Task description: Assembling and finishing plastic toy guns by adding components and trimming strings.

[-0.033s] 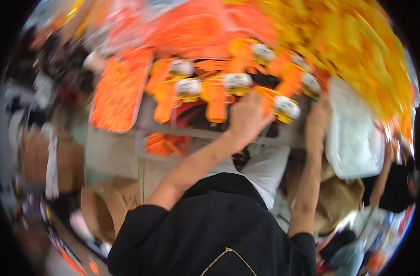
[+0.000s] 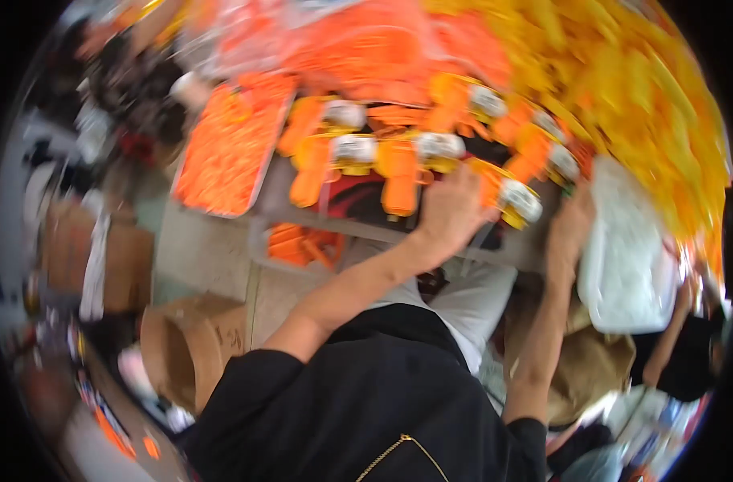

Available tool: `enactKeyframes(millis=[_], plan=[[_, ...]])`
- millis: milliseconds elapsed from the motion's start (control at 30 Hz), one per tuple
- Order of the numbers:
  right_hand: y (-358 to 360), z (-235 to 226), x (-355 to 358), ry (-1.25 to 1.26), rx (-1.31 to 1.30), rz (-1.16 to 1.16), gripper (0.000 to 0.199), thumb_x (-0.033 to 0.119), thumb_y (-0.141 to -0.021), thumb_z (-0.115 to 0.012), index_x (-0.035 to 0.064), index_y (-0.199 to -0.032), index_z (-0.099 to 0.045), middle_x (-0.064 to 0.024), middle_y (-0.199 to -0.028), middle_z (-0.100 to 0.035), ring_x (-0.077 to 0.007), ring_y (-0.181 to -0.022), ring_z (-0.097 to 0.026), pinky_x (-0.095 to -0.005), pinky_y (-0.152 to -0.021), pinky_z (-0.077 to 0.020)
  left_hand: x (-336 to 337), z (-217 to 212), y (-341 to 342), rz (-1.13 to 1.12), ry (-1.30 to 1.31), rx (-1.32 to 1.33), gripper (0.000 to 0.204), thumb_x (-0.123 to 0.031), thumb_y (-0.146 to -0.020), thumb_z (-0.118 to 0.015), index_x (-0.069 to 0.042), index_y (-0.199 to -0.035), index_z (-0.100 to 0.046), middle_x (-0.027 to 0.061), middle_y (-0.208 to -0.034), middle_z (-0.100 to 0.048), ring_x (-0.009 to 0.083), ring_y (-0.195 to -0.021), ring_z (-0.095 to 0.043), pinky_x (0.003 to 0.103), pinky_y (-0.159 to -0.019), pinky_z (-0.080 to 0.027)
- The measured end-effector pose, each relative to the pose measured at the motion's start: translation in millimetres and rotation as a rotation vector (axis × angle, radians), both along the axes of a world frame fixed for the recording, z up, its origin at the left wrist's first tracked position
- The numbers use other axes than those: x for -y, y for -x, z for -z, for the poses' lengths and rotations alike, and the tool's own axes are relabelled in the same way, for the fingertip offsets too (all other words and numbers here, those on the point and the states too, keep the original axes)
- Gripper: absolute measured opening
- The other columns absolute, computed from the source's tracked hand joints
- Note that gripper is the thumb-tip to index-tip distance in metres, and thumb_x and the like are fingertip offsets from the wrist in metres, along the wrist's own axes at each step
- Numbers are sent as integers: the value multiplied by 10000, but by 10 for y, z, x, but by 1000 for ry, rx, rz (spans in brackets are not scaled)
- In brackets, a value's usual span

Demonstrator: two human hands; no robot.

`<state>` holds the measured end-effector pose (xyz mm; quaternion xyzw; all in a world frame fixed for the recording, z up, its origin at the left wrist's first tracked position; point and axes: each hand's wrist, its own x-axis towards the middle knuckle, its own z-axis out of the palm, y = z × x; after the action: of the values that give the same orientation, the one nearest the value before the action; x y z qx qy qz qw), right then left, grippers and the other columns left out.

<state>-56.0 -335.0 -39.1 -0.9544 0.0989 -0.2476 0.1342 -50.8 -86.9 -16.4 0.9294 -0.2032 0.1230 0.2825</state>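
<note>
My left hand [image 2: 455, 210] is closed around the orange part of an orange-and-yellow gun-shaped plastic piece [image 2: 517, 201] with a white drum at one end. Similar pieces lie on the dark tabletop in front of me, among them one nearest the left hand [image 2: 399, 181] and another farther left [image 2: 312, 170]. To the right, my right hand [image 2: 571, 225] has its fingers bent beside the white-drummed pieces at the table's right end. Something small and green shows at its fingertips, too blurred to name.
An orange-filled tray [image 2: 234, 149] stands on the left, and a white plastic tub [image 2: 630, 257] with pale contents on the right. Yellow parts [image 2: 615, 80] are heaped at the far right. Below the table edge sits a bin of orange parts [image 2: 302, 243]; an open cardboard box [image 2: 193, 349] stands lower left.
The whole view has shifted a little, so the table and its contents appear farther right. Both hands keep nearly the same places among the pieces.
</note>
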Motion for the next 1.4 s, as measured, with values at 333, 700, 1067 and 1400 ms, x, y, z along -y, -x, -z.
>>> enactKeyframes(millis=[333,700,1067,1400], plan=[[947,-36,-260,-194,169,-105,240,14,-982,-580,-2,-1210,-654,-158,-1197,-651,-323,-1133,-610,-403,-968,-489,-2242,-454,-198,-459,46,470,145,-151,-871,-721,-59,-982,-707,110,-987,-692,307,-929,-657,421,-825,-518],[927,-161,-718,-271,263,-214,174,-36,-948,-608,-14,-1098,-692,-130,-1085,-684,-265,-1037,-633,-371,-936,-500,-3772,-713,-1301,-793,-514,-107,341,-366,-788,-746,-57,-931,-746,201,-980,-736,369,-942,-717,477,-813,-564],[1252,-230,-941,-406,211,-247,170,-67,-920,-629,-20,-1067,-700,-123,-1071,-687,-225,-990,-648,-329,-901,-506,-4162,-510,-1039,-646,834,-23,219,-210,-916,-678,-1,-952,-729,19,-760,-647,84,-548,-571,245,-478,-447],[1512,-67,-2093,-1821,-461,-760,400,201,-1028,-592,-14,-1359,-525,-87,-1161,-643,-151,-1050,-635,-323,-942,-511,-1910,-100,1109,-112,1046,-561,167,-195,-982,-627,-55,-1060,-673,-58,-799,-570,13,-621,-502,184,-553,-431]])
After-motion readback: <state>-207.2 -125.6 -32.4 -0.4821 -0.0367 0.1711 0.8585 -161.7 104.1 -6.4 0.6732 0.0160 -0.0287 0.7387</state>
